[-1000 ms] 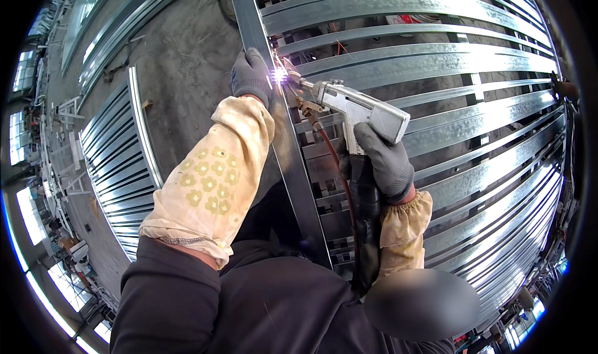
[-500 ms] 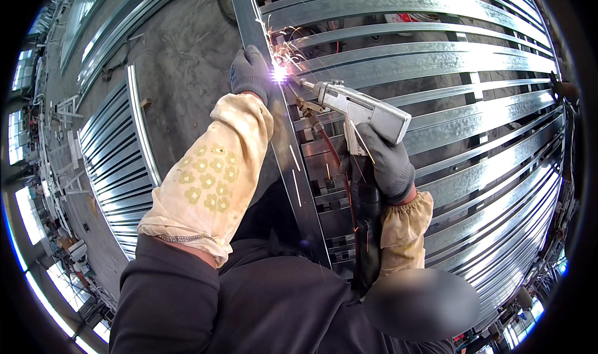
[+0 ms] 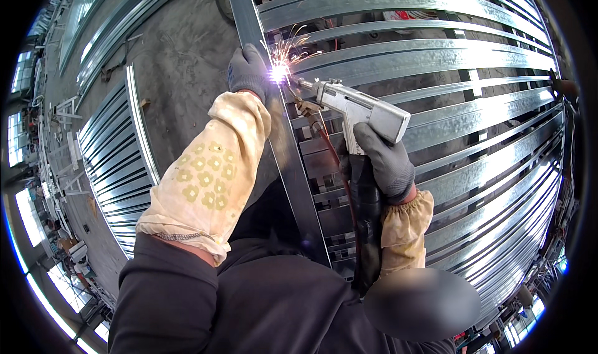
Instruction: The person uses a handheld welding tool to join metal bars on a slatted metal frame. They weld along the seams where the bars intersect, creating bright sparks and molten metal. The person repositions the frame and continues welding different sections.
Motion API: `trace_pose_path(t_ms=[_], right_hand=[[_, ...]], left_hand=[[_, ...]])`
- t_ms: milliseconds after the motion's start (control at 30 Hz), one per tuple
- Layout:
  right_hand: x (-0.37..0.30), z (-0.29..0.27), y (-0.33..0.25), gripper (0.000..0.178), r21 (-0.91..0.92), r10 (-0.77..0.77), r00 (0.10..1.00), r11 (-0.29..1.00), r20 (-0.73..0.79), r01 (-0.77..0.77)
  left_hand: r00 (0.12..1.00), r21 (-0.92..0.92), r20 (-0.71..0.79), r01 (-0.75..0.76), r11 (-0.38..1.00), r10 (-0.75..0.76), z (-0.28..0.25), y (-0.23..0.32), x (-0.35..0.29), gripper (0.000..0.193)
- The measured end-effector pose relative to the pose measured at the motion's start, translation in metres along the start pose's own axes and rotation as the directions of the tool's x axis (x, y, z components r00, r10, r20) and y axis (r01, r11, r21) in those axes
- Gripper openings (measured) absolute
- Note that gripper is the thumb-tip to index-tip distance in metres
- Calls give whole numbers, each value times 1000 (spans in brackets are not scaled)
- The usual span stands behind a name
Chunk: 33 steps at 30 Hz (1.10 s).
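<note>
In a grey work glove, my right hand (image 3: 383,161) is closed around the handle of a silver welding gun (image 3: 363,110). Its nozzle points left at a long steel side rail (image 3: 293,173). A bright violet-white arc (image 3: 278,74) burns where the nozzle meets the rail, hiding the joint in glare, and orange sparks fly up from it. Just left of the arc, my gloved left hand (image 3: 246,72) grips the rail's edge, its fingertips partly hidden. A brass fitting (image 3: 308,109) with a reddish hose (image 3: 333,151) hangs below the gun. Black wrapping (image 3: 366,229) covers the cable under its handle.
Many parallel galvanized slats (image 3: 430,58) run right from the rail, with gaps between them. Another slatted panel (image 3: 115,158) lies on the concrete floor (image 3: 177,49) at left. More long metal profiles (image 3: 134,18) lie at the far left. Pale patterned sleeves (image 3: 205,173) cover my forearms.
The rail and my left hand sit very slightly farther left in the picture. The spark spray has changed shape, and the streaks over the gun and lower rail are gone. Both grips stay the same.
</note>
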State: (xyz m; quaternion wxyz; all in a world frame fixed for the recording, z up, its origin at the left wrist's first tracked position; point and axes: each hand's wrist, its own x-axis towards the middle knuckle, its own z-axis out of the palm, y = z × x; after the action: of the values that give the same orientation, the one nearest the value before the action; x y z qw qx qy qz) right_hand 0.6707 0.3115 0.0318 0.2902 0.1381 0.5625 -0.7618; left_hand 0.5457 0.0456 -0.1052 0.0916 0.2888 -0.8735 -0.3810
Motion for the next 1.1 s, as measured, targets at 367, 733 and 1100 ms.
trace_pose_path(t_ms=[367,733,1100], right_hand=[[-5,3,-3,28,10,28,999,1000,-29,-28],[-9,-1,1,30,45,38,999,998,-1,-37],[-13,-3,3,33,75,57,998,996,-26,-55]], left_hand=[[997,26,67,41,999,-43,-6,8,-2,50],[996,27,80,44,999,-46,-9,12,-4,49],[999,6,49,21,1000,-22,-10,15,-8,47]])
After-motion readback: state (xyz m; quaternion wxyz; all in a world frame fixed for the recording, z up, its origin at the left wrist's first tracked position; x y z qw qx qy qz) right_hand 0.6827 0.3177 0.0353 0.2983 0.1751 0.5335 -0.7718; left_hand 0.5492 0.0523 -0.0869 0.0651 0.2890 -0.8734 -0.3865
